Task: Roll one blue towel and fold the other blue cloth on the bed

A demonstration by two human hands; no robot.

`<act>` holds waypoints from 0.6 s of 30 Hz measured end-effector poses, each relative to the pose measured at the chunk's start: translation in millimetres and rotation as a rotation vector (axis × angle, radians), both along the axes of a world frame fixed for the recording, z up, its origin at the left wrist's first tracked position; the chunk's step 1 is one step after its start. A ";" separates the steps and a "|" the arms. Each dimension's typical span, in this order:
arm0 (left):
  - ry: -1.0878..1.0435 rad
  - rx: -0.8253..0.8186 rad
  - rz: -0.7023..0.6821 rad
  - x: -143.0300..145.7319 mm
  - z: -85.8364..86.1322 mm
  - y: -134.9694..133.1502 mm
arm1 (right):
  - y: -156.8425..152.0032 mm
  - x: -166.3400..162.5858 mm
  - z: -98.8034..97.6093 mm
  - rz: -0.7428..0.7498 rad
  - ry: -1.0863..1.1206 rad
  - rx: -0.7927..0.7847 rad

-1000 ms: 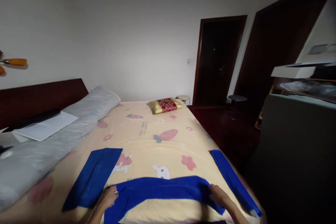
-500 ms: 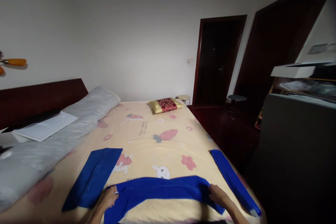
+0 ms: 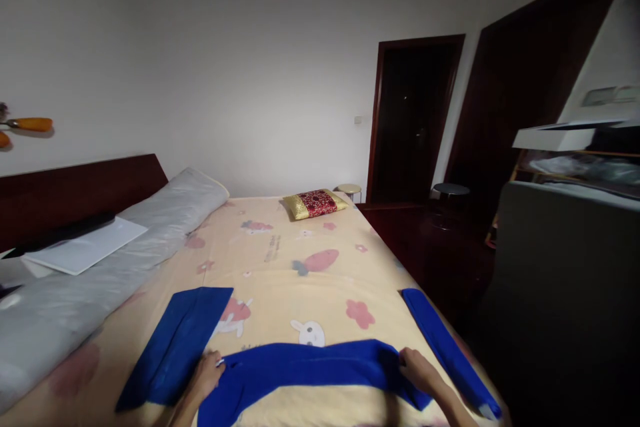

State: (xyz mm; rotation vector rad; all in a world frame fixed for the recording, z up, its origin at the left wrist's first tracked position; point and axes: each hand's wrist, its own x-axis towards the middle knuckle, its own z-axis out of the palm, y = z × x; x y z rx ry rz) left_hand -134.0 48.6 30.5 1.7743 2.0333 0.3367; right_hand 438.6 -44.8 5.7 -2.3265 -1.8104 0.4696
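A long strip of blue cloth [image 3: 310, 363] lies bowed across the near part of the bed, its ends bending down toward me. My left hand [image 3: 207, 375] is closed on its left end, with a small white bit showing at the fingers that I cannot make out. At the right end my right hand [image 3: 419, 369] pinches the same cloth. Just left of my left hand lies a flat, folded darker blue cloth [image 3: 177, 340]. Beyond my right hand, a narrow rolled or folded blue cloth [image 3: 447, 350] runs along the bed's right edge.
The bed [image 3: 260, 253] has a cream printed sheet. A grey rolled quilt [image 3: 125, 280] lies on the left, bearing a white flat object [image 3: 85, 247]. A gold and red cushion [image 3: 315, 203] sits at the far edge. Two stools and a dark cabinet [image 3: 565, 300] stand to the right.
The whole view has shifted slightly, so things sit a little lower in the picture. Both hands keep their hold on the blue cloth, which has hardly moved.
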 end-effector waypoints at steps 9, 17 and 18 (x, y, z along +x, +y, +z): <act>-0.222 0.324 0.171 -0.9 46.1 20.0 | 9.3 20.5 69.7 -0.146 0.044 0.240; -0.571 0.273 0.370 -18.4 42.9 24.8 | -4.4 50.8 89.0 -0.167 0.224 0.223; -0.551 0.216 0.364 -20.6 40.4 23.4 | -5.4 53.2 88.7 -0.171 0.234 0.200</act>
